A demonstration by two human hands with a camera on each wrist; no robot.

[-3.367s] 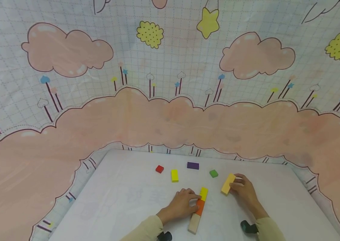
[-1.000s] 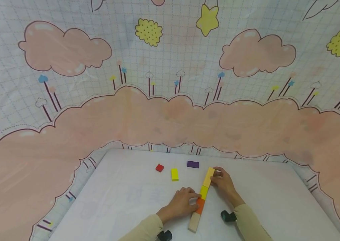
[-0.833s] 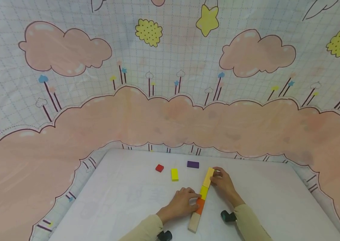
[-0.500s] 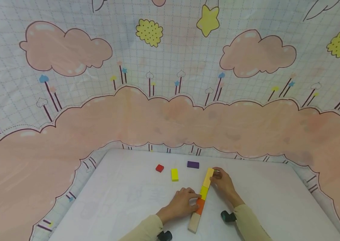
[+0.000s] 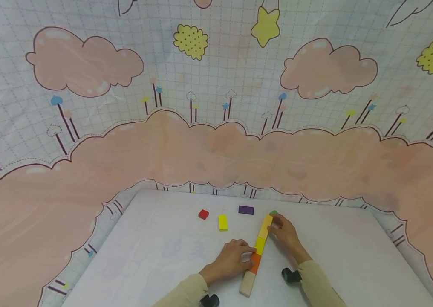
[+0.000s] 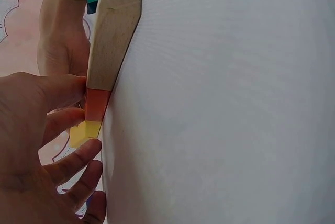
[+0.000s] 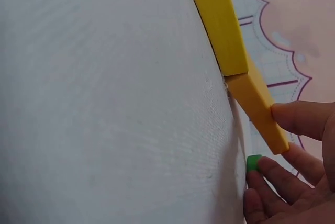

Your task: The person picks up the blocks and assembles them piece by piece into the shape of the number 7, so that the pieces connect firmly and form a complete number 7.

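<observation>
In the head view a slanting row of blocks touches end to end: natural wood [image 5: 247, 284], orange [image 5: 255, 263], yellow [image 5: 260, 245] and light orange [image 5: 265, 226]. My left hand [image 5: 229, 261] has its thumb at the orange block and its index finger at the yellow one. My right hand [image 5: 286, 235] pinches the light orange block at the far end; in the right wrist view its thumb and index finger lie on that block [image 7: 257, 110]. Beside the right fingers sits a green block [image 7: 253, 162], partly hidden in the head view.
Beyond the row on the white table [image 5: 143, 238] lie a red block [image 5: 203, 214], a separate yellow block [image 5: 222, 223] and a purple block [image 5: 246, 210]. Dark devices [image 5: 291, 275] sit at both wrists. A patterned cloth [image 5: 216, 157] rises behind the table.
The right hand has brought the light orange block leftward to the yellow end of the row. The green block, hidden a moment ago, shows again slightly farther back. The left hand has stayed in place.
</observation>
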